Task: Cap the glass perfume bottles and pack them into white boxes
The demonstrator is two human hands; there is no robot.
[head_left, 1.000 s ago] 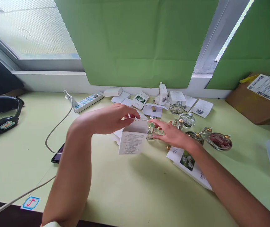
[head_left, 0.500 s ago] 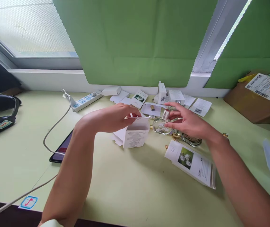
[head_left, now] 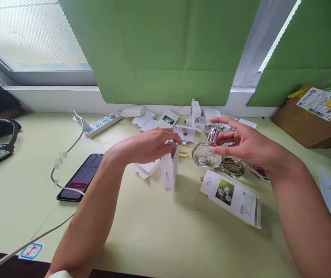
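Note:
My left hand [head_left: 156,144] is closed on the upper edge of a small white carton [head_left: 169,173], which stands with its top open and a narrow printed side facing me. In my right hand [head_left: 240,141] is a clear, round glass perfume bottle [head_left: 206,155] with a silver cap, tilted, the thumb against its side and the index finger arched near the cap. More flat glass bottles lie under and beside that hand, among them one with dark contents [head_left: 232,167]. A gold cap [head_left: 182,154] lies just right of the carton. Nearer me rests a flower-printed white box [head_left: 231,199].
Several white boxes and cards [head_left: 169,119] lie along the windowsill. A power strip [head_left: 103,125], a phone [head_left: 80,177] with a white cable, and a headset [head_left: 0,141] are on the left. A brown cardboard box [head_left: 307,119] stands at the right.
My left hand has turned the carton so that its narrow side faces me. My right hand has brought the perfume bottle slightly right and closer to me.

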